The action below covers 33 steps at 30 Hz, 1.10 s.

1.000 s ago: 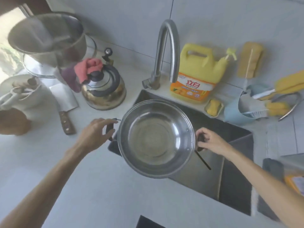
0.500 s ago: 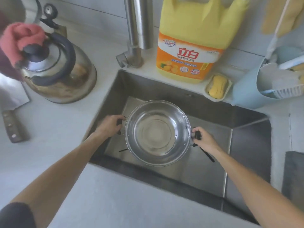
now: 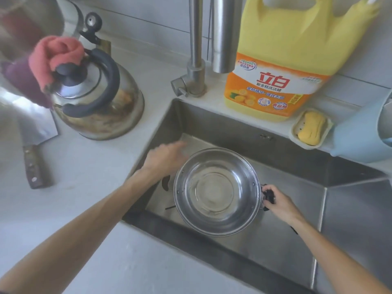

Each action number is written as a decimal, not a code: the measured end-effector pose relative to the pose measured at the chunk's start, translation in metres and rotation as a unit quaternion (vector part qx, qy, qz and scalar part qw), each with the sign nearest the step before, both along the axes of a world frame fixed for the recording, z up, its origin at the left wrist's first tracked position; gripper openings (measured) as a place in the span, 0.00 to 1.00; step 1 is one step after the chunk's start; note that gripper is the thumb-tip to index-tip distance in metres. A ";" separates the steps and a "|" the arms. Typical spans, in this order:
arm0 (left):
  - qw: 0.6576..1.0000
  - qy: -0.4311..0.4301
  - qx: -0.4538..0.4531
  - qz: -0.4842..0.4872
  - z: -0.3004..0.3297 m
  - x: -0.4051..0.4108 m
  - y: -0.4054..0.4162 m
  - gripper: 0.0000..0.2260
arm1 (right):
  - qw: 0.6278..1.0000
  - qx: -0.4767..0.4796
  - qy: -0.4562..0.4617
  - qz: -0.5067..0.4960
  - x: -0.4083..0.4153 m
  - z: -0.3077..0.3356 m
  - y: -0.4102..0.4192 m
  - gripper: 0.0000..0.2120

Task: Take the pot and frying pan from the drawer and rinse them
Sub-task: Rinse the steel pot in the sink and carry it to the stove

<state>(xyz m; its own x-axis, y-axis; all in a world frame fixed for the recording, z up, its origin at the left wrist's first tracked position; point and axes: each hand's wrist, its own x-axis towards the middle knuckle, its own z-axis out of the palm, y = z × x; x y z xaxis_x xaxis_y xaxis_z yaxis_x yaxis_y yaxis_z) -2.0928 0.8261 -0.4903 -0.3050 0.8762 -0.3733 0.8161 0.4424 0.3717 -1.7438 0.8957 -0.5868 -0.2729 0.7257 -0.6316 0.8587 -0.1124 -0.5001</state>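
A cleaver (image 3: 31, 145) lies at the bench's (image 3: 84, 187) nine o'clock edge, the kettle (image 3: 99, 98) at ten o'clock. The left hand (image 3: 167, 160) hovers blurred inside the sink (image 3: 286, 240), fingers spread and holding nothing, just off the pot's (image 3: 216, 192) nine o'clock handle. The pot sits low in the basin, faucet (image 3: 220, 35) at its twelve o'clock. The right hand (image 3: 280, 202) has its fingers wrapped around the three o'clock handle. Held on one side only, the pot could tip and clatter; the frying pan is not visible.
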 end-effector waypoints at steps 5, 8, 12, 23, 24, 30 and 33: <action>0.936 -0.061 0.306 0.165 0.068 -0.001 0.062 0.17 | 1.000 0.005 0.013 0.004 0.001 -0.001 0.002 0.13; 0.950 -0.001 0.270 0.156 0.072 -0.007 0.082 0.12 | 1.000 0.012 0.021 0.003 0.003 -0.004 0.001 0.16; 0.954 0.036 0.261 0.142 0.066 -0.018 0.083 0.15 | 1.000 0.006 0.028 0.002 0.004 -0.008 0.005 0.16; 0.949 -0.076 0.258 0.163 -0.011 -0.005 -0.015 0.19 | 0.998 -0.014 0.050 -0.037 0.017 -0.024 -0.012 0.15; 0.974 -0.053 0.188 0.118 -0.025 -0.004 -0.032 0.19 | 0.997 -0.015 0.056 -0.042 0.019 -0.028 -0.013 0.14; 0.980 -0.147 -0.134 0.006 -0.057 0.002 -0.060 0.16 | 0.996 -0.013 0.061 -0.067 0.020 -0.034 -0.018 0.12; 0.989 -0.131 -0.056 0.048 -0.044 0.006 -0.052 0.12 | 0.994 -0.043 0.072 -0.071 0.018 -0.030 -0.017 0.12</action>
<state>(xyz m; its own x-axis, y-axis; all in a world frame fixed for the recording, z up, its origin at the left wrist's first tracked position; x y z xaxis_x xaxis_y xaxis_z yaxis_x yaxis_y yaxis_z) -2.0865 0.7740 -0.5338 -0.2647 0.7961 -0.5442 0.6503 0.5641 0.5088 -1.7259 0.8787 -0.6170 -0.2634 0.7092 -0.6540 0.7506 -0.2752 -0.6007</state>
